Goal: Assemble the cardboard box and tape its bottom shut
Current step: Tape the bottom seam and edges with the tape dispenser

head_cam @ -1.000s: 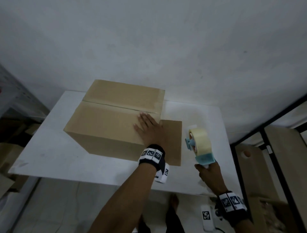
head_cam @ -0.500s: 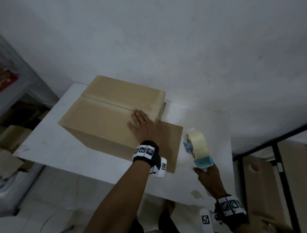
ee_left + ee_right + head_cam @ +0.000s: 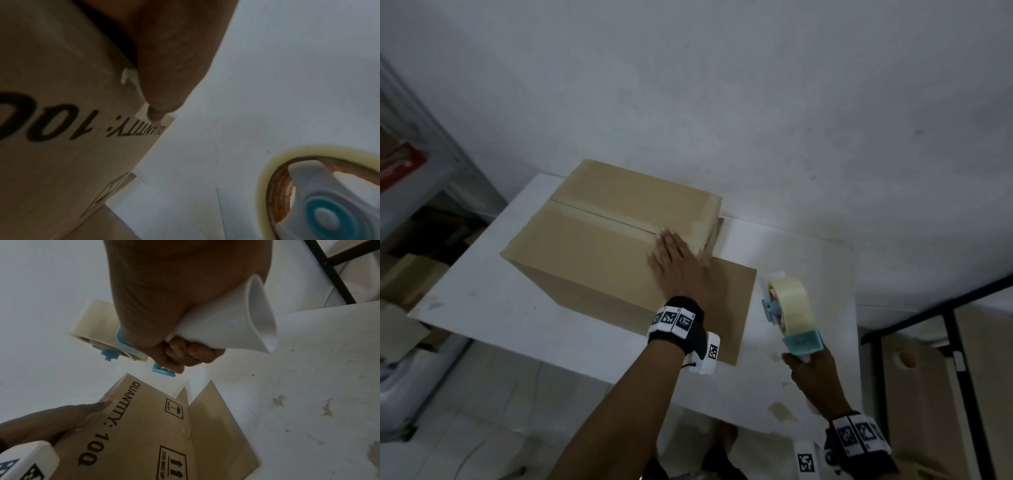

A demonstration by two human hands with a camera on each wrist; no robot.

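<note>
The brown box (image 3: 599, 240) sat upside down on the white worktop (image 3: 482, 318), its flaps closed along a centre seam. Toward 4 o'clock stood the dispenser (image 3: 791, 315), blue-framed, carrying a pale yellow roll.

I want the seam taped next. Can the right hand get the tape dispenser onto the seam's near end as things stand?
Probably not yet: the left hand lies flat on the box right at that end of the seam. The right hand holds the tape dispenser beside the box, otherwise unobstructed.
</note>
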